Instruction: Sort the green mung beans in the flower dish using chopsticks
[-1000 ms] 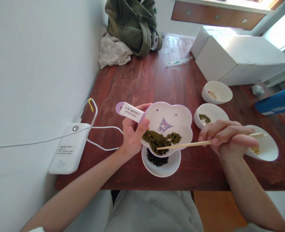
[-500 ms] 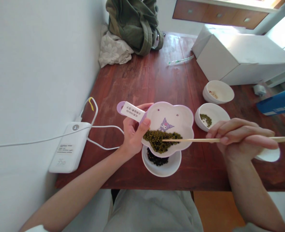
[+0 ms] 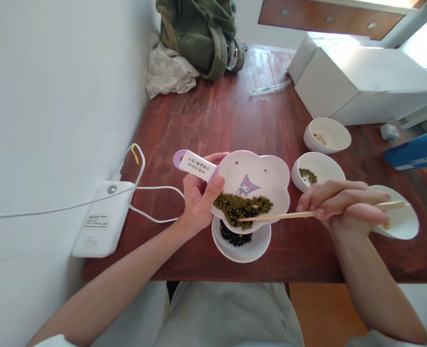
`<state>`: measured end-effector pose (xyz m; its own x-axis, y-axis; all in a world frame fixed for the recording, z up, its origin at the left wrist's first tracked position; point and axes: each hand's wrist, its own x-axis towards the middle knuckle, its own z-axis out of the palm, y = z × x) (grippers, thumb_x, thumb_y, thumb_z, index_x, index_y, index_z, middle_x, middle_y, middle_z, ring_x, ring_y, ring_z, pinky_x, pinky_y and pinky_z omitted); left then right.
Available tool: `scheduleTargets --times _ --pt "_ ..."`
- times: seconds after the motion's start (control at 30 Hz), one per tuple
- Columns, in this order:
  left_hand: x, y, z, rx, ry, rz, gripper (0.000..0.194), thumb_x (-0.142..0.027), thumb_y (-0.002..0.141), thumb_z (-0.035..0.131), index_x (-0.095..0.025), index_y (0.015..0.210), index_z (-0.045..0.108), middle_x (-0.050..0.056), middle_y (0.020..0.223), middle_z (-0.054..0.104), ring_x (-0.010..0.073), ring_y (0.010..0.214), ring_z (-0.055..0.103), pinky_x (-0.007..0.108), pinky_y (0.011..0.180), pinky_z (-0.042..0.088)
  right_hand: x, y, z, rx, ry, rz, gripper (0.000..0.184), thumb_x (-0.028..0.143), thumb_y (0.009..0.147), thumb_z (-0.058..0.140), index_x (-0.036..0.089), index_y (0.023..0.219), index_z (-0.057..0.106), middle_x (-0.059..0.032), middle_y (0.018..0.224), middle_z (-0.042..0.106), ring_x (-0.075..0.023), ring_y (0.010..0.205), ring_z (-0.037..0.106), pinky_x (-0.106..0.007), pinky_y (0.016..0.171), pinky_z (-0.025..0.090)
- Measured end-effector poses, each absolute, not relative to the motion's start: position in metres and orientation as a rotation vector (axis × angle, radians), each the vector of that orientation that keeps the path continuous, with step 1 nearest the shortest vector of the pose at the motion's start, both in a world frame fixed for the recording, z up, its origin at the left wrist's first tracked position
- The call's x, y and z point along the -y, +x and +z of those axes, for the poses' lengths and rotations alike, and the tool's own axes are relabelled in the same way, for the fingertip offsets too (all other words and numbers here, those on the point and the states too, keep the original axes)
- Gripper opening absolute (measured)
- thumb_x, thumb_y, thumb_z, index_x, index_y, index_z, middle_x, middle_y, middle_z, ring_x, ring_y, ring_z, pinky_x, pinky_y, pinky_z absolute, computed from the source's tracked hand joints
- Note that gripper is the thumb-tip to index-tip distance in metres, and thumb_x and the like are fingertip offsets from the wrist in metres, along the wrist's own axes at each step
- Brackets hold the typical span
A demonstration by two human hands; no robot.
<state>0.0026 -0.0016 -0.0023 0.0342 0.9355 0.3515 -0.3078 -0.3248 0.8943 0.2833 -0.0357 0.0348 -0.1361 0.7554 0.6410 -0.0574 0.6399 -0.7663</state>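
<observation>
Chopsticks pinched in right hand cross the rim of the left hand-gripped dish

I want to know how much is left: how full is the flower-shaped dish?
Partly full. Green beans cover only the near part of the dish; the far part, around the cartoon figure, is bare.

The blue box is cut off rightward.
</observation>
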Motion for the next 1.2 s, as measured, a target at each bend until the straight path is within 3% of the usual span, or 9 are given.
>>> scheduleTargets --times 0.27,0.4,0.6,0.77,0.9,1.03,1.1,1.2 --pt "0.001 0.002 -0.005 -0.702 1.249 1.523 0.041 -0.051 0.101 0.077 -0.023 0.131 0.080 0.010 0.110 0.084 0.0255 0.101 0.080 0.035 0.081 0.065 0.040 0.282 0.040 1.527 -0.551 0.748 0.056 0.063 0.106 0.067 0.020 0.078 0.090 -0.0049 0.057 0.069 -0.0207 0.045 0.069 -0.035 0.041 0.059" --pt "0.001 0.002 -0.006 -0.732 1.266 1.533 0.044 -0.053 0.098 0.079 -0.021 0.128 0.081 0.011 0.113 0.084 0.0246 0.098 0.080 0.034 0.078 0.065 0.040 0.279 0.040 1.592 -0.579 0.692 0.049 0.057 0.107 0.069 0.019 0.084 0.091 -0.0068 0.063 0.074 -0.0236 0.052 0.074 -0.038 0.042 0.060" --pt "0.002 0.002 -0.005 -0.727 1.249 1.534 0.042 -0.053 0.099 0.078 -0.022 0.127 0.080 0.009 0.108 0.085 0.0246 0.097 0.080 0.034 0.079 0.065 0.039 0.278 0.041 1.487 -0.583 0.670 0.058 0.065 0.105 0.067 0.022 0.071 0.087 -0.0039 0.054 0.066 -0.0217 0.039 0.065 -0.037 0.034 0.054" --pt "0.002 0.003 -0.003 -0.737 1.249 1.527 0.046 -0.058 0.098 0.079 -0.022 0.126 0.079 0.010 0.110 0.084 0.0263 0.099 0.081 0.036 0.081 0.065 0.039 0.282 0.040 1.653 -0.566 0.683 0.053 0.059 0.108 0.066 0.021 0.081 0.089 -0.0061 0.063 0.074 -0.0238 0.051 0.075 -0.036 0.042 0.063" --pt "0.002 0.003 -0.002 -0.739 1.244 1.544 0.046 -0.056 0.099 0.078 -0.022 0.130 0.078 0.011 0.112 0.085 0.0266 0.100 0.081 0.037 0.083 0.066 0.034 0.292 0.039 1.634 -0.543 0.653 0.065 0.062 0.111 0.059 0.018 0.069 0.082 -0.0062 0.059 0.071 -0.0230 0.044 0.071 -0.036 0.039 0.063" --pt "0.001 0.004 -0.002 -0.721 1.249 1.553 0.044 -0.054 0.099 0.079 -0.022 0.130 0.079 0.010 0.112 0.085 0.0256 0.100 0.082 0.036 0.083 0.065 0.024 0.304 0.042 1.622 -0.429 0.562 0.077 0.061 0.115 0.050 0.017 0.055 0.070 -0.0027 0.051 0.064 -0.0164 0.034 0.063 -0.028 0.033 0.058" --pt "0.002 0.004 -0.002 -0.720 1.249 1.558 0.044 -0.054 0.099 0.079 -0.022 0.129 0.079 0.010 0.111 0.085 0.0252 0.099 0.082 0.035 0.083 0.065 0.023 0.305 0.044 1.603 -0.392 0.556 0.075 0.060 0.113 0.055 0.017 0.053 0.071 -0.0022 0.048 0.063 -0.0157 0.031 0.060 -0.027 0.032 0.056" --pt "0.002 0.004 -0.003 -0.755 1.247 1.555 0.046 -0.056 0.099 0.078 -0.023 0.130 0.078 0.010 0.111 0.085 0.0261 0.100 0.081 0.036 0.083 0.066 0.027 0.299 0.044 1.632 -0.506 0.653 0.070 0.064 0.109 0.062 0.017 0.061 0.081 -0.0059 0.052 0.068 -0.0214 0.036 0.067 -0.032 0.035 0.060"
